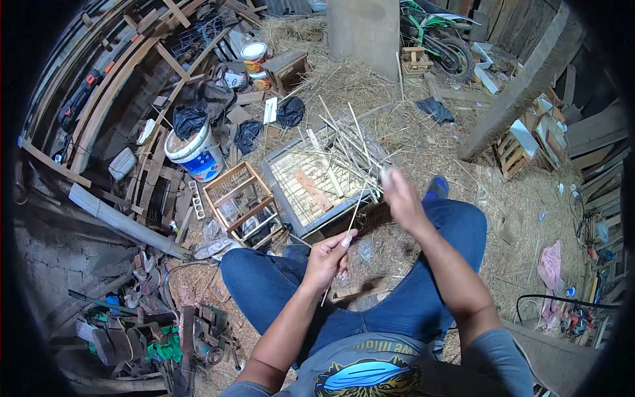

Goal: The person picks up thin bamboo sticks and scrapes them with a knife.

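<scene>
My left hand (325,260) is closed around a thin pale stick (355,215), which slants up and away from my lap with its lower end below my fist. My right hand (402,202) is raised to the right of the stick, by the near right corner of a low, dark-framed wooden table (307,228). Motion blurs its fingers, so whether they hold anything is unclear. Beyond it, a loose pile of thin sticks (354,149) lies across the tabletop. A flat piece of reddish-brown wood (312,190) rests on the table's pale slatted surface.
Left of the table stands a small wooden cage-like frame (241,200), with a white bucket (197,155) behind it. A slanting wooden post (512,89) rises at the right. Straw and shavings cover the floor. A green motorbike (440,40) stands at the back.
</scene>
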